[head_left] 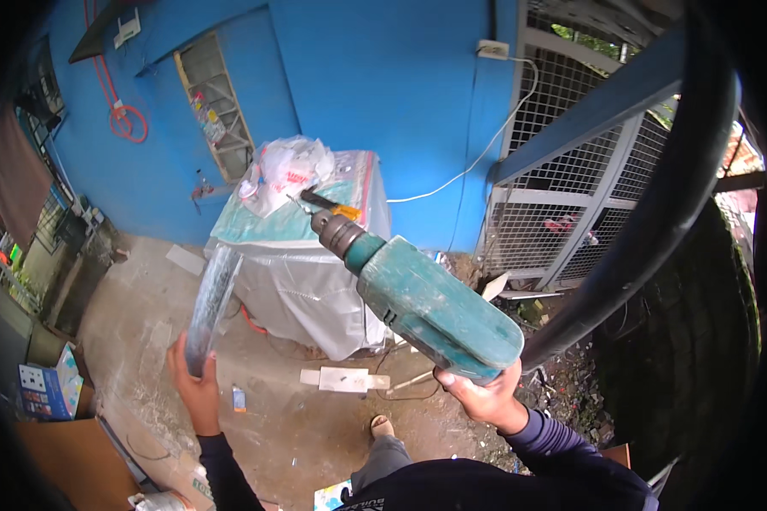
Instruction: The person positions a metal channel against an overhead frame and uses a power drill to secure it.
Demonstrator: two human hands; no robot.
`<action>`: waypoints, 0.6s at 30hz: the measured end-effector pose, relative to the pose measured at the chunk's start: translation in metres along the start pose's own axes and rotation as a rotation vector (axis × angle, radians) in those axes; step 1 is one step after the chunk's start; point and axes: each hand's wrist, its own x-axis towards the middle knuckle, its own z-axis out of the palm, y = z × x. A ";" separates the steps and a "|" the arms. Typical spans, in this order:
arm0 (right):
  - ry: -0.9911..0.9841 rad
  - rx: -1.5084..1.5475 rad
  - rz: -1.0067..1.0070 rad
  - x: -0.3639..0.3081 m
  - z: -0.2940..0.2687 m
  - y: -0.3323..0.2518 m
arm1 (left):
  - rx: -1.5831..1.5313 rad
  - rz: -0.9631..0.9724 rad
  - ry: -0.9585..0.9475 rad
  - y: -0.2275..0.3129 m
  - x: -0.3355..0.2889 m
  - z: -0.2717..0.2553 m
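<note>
Right hand (484, 393), fingers clamped on green power drill (418, 294), chuck pointing far-left. Left hand (194, 381), fingers clamped on grey metal strip (212, 300), held upright, left of drill. Covered surface (302, 255) with white plastic bag (288, 170) beyond, against blue wall (383, 94).

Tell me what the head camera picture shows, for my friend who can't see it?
The right hand grips a green electric drill, its bit aimed toward a plastic-covered table against a blue wall. The left hand holds up a long grey metal strip. A thick black hose curves past at right.
</note>
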 end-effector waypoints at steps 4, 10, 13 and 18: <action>0.140 0.145 -0.054 -0.054 -0.071 -0.068 | 0.136 0.430 0.106 0.160 0.072 -0.043; 0.340 0.157 -0.343 -0.112 -0.162 -0.189 | 0.037 0.970 0.417 0.397 0.134 -0.092; 0.581 -0.066 -0.467 -0.135 -0.201 -0.233 | -0.067 1.150 0.549 0.500 0.161 -0.096; 0.670 -0.283 -0.732 -0.147 -0.261 -0.306 | -0.055 1.328 0.773 0.626 0.207 -0.096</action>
